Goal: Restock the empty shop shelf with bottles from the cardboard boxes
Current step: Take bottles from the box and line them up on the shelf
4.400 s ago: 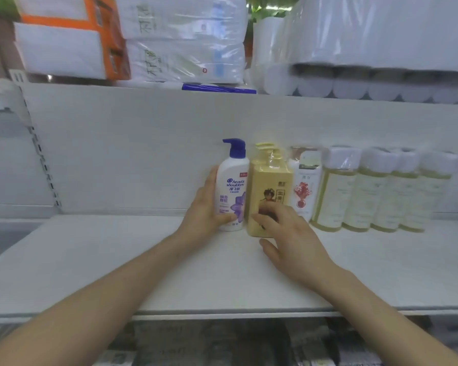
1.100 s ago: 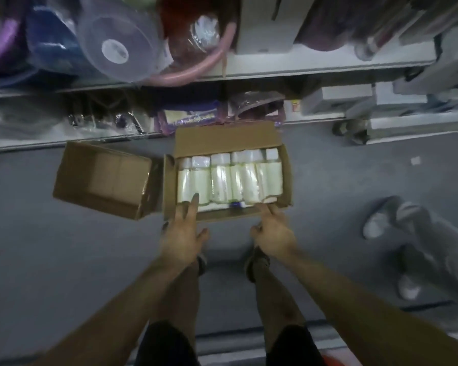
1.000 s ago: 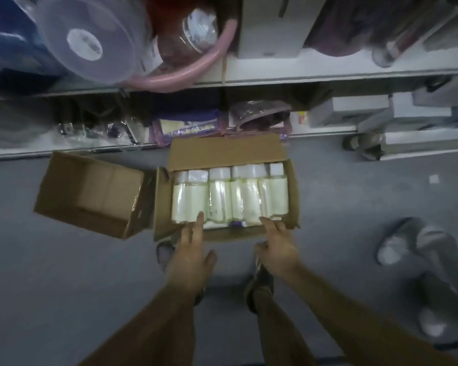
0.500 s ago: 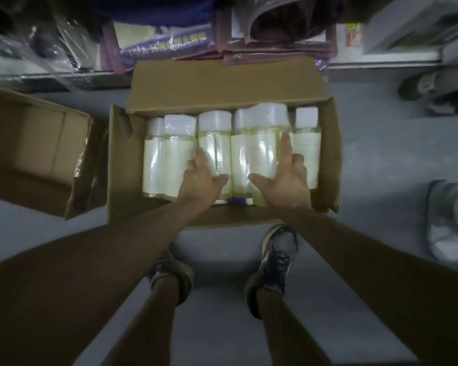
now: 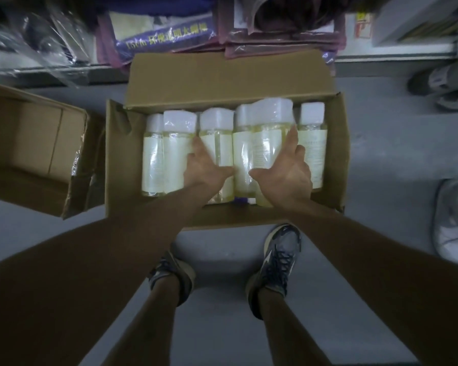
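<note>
Empty box lies open on the floor at left. Just beside it, full box holds a row of bottles, caps at the far end. Left grip clasps the third bottle, fingers down its left side, thumb across. Right grip grasps the fifth bottle, which sits higher than its neighbours. Bystander's shoe at far right, well apart.

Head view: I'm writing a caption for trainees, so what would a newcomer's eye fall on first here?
First, the open box on the floor at centre, packed with a row of white-capped bottles lying side by side. Next, the left hand and right hand, both inside the box and touching the bottles. An empty box lies to the left.
</note>
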Motion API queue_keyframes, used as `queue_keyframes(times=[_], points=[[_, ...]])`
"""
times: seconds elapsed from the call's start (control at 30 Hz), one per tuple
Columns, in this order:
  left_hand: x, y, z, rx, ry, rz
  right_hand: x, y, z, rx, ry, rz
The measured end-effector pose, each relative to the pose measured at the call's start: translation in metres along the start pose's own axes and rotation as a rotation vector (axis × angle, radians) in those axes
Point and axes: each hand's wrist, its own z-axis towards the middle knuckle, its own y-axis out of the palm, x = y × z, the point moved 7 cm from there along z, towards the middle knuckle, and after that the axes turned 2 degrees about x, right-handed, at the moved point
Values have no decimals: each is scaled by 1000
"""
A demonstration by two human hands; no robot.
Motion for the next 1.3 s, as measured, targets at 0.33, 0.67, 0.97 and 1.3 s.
queue_keyframes(times=[0.33,0.67,0.97,1.3], points=[[-7,-34,-55,-17,85,-203,-2,-28,-36,-42,-21,206],[51,-181,-158,16,173,-468,-87,-152,-123,-81,-86,318],[135,-361,-300,176,344,-651,-199,-330,-227,-22,-315,473],[193,-515,-471,364,550,-773,-298,-493,-370,119,-599,600]])
